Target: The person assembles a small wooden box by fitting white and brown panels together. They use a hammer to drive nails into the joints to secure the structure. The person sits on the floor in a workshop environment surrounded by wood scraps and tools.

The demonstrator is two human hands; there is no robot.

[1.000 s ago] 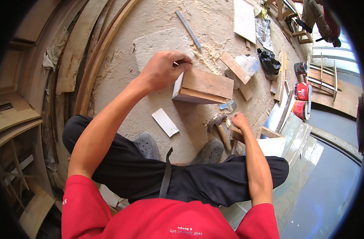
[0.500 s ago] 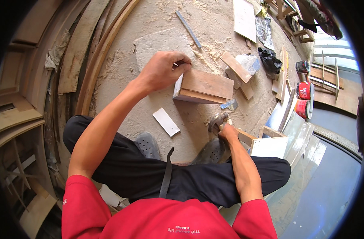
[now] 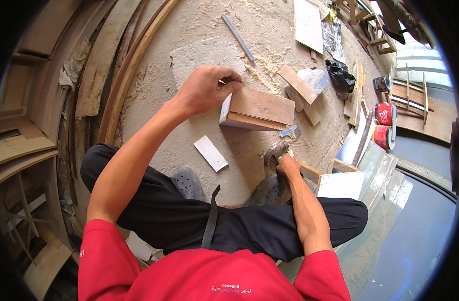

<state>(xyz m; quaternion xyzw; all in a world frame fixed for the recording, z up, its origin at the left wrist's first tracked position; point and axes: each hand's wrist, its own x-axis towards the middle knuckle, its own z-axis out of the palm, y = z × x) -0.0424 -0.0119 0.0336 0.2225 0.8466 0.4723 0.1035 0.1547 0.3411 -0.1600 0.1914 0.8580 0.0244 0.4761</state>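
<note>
A small wooden box [image 3: 262,106] stands on the dusty floor in front of me, its brown plank face turned up. At its left far corner my left hand [image 3: 207,89] has thumb and fingers closed in a pinch; whatever lies between the fingertips is too small to name. Low over my right shoe, my right hand [image 3: 288,164] grips a hammer [image 3: 275,153], its metal head pointing away from me. A short white board piece [image 3: 211,153] lies flat on the floor, nearer to me than the box.
Long planks [image 3: 131,75] lean along the left side. Wood offcuts [image 3: 297,84] and a black plastic bag [image 3: 341,75] lie right of the box. Red cans [image 3: 385,114] stand farther right. An open white-sided wooden frame [image 3: 340,184] sits beside my right knee. A metal bar [image 3: 238,37] lies beyond.
</note>
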